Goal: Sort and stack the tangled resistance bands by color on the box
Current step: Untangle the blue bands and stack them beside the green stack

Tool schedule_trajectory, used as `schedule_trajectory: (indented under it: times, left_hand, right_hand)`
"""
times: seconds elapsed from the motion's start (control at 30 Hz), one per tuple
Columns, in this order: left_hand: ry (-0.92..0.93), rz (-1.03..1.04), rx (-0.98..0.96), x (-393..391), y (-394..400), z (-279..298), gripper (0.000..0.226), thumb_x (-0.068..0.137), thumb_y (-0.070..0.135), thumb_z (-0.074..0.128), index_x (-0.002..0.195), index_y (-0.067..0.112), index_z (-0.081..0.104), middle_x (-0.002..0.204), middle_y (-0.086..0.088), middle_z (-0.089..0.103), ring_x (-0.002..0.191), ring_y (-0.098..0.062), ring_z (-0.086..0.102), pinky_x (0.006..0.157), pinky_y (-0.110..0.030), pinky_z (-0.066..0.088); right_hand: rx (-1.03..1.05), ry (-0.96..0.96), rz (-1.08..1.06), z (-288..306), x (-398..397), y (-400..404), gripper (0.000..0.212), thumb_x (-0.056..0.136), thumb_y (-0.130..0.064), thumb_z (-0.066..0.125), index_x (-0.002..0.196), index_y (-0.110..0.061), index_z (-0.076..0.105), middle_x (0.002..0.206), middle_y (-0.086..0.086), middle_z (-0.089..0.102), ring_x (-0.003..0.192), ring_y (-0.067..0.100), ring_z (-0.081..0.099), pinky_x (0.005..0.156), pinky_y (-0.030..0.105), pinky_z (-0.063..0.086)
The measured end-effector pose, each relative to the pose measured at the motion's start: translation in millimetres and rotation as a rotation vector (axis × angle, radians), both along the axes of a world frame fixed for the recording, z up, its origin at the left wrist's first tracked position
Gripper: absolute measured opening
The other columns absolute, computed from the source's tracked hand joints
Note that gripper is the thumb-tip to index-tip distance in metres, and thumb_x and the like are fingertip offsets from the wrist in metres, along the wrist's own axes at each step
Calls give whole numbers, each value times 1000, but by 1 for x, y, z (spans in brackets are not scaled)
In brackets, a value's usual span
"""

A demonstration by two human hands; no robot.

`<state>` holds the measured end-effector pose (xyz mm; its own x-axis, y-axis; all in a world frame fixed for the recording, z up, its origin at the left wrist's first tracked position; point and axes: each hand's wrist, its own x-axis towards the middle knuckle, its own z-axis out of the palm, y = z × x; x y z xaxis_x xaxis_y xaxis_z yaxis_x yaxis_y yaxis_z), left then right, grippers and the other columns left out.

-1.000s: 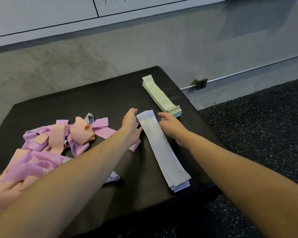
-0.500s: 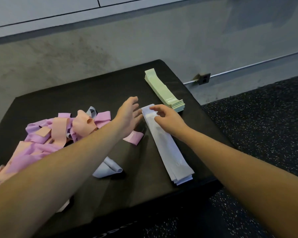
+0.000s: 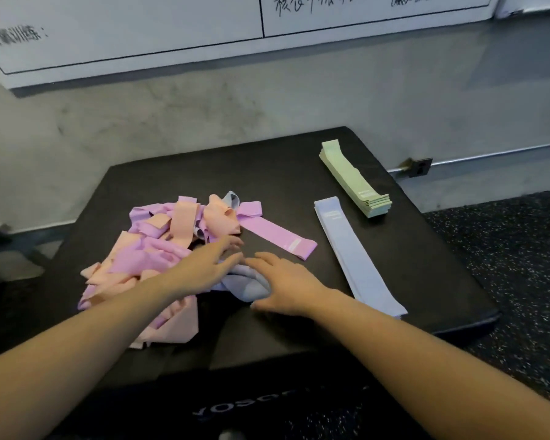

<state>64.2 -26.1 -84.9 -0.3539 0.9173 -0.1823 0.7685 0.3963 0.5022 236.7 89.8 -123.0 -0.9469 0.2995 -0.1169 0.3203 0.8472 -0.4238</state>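
Note:
A tangled pile of pink and peach bands (image 3: 159,249) lies on the left half of the black box (image 3: 426,265). One pink band (image 3: 277,236) stretches flat out of the pile to the right. A neat stack of pale blue bands (image 3: 353,255) lies right of centre, and a green stack (image 3: 353,179) sits behind it at the far right. Between my hands is a crumpled loose blue band (image 3: 245,285). My left hand (image 3: 204,268) reaches over its left end with fingers extended. My right hand (image 3: 286,281) lies flat on its right end, fingers straight.
A grey concrete wall with a whiteboard (image 3: 140,33) stands behind the box. A wall socket (image 3: 421,166) and a metal conduit run low on the right. Speckled black rubber floor (image 3: 505,249) lies right of the box.
Both hands have left the far end of the blue stack and come back toward me to the crumpled blue band by the pile. The camera has tilted up and shows more wall.

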Motion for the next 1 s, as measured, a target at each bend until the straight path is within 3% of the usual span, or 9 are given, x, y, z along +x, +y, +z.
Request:
schedule_trajectory:
  times: [0.07, 0.17, 0.3, 0.4, 0.57, 0.67, 0.77, 0.9, 1.0]
  left_hand:
    - [0, -31, -89, -7, -19, -1, 52, 99, 57, 52, 144, 34, 42, 136, 16, 52, 124, -7, 52, 107, -31, 41]
    - [84, -97, -137, -12, -41, -2, 57, 90, 60, 64, 139, 40, 41, 121, 18, 57, 104, 0, 57, 91, -24, 47]
    - [104, -82, -7, -7, -53, -5, 50, 90, 49, 68, 134, 44, 45, 116, 18, 61, 98, -1, 61, 88, -25, 53]
    - [33, -22, 89, 3, -51, -5, 44, 94, 39, 66, 135, 38, 50, 123, 19, 60, 108, -1, 60, 94, -26, 51]
    - [-294, 86, 300, 32, -40, 12, 39, 98, 6, 55, 127, 33, 54, 124, 12, 63, 118, -5, 60, 101, -25, 51]
    - [-545, 78, 446, 57, -32, 40, 28, 100, 23, 61, 126, 33, 56, 123, 6, 68, 118, -5, 63, 105, -32, 50]
    - [-629, -13, 473, 91, -26, 72, 53, 83, 50, 71, 130, 33, 54, 125, 8, 66, 118, -6, 63, 99, -25, 51]
    - [-378, -35, 507, 127, -18, 92, 45, 90, 30, 76, 130, 27, 57, 115, 13, 66, 106, 0, 64, 91, -23, 53]
    - [-448, 28, 513, 135, -17, 101, 25, 96, 22, 68, 120, 25, 65, 104, 7, 74, 101, -8, 70, 94, -35, 57]
  right_hand:
    - [119, -6, -55, -6, -6, -4, 44, 93, -40, 61, 137, -32, 56, 139, 0, 57, 122, 28, 54, 96, 43, 48]
    - [-151, 145, -259, -3, -3, -6, 25, 96, -21, 52, 117, -24, 67, 118, 3, 70, 107, 26, 62, 91, 39, 51]
    - [-429, 398, -386, 18, 7, -4, 22, 97, -9, 50, 106, -21, 65, 105, -3, 69, 97, 15, 64, 85, 28, 53]
    - [-558, 513, -463, 42, 20, -2, 20, 97, -8, 52, 103, -22, 66, 102, -3, 68, 94, 12, 66, 72, 19, 53]
    - [-704, 703, -538, 86, 45, 0, 20, 91, -4, 60, 106, -17, 64, 98, 1, 71, 86, 15, 71, 71, 27, 57]
    - [-740, 666, -470, 111, 62, -2, 13, 90, -4, 62, 100, -11, 63, 86, 5, 71, 74, 16, 72, 66, 32, 57]
    - [-628, 565, -410, 131, 78, -5, 9, 89, -6, 66, 97, -11, 68, 86, 5, 72, 72, 14, 72, 71, 33, 58]
    - [-549, 536, -359, 152, 98, -8, 6, 84, -17, 75, 91, -17, 74, 80, 1, 74, 72, 13, 69, 68, 30, 58]
    - [-563, 559, -386, 162, 115, -10, 18, 84, -27, 80, 95, -13, 77, 82, 7, 76, 70, 12, 69, 62, 23, 53]
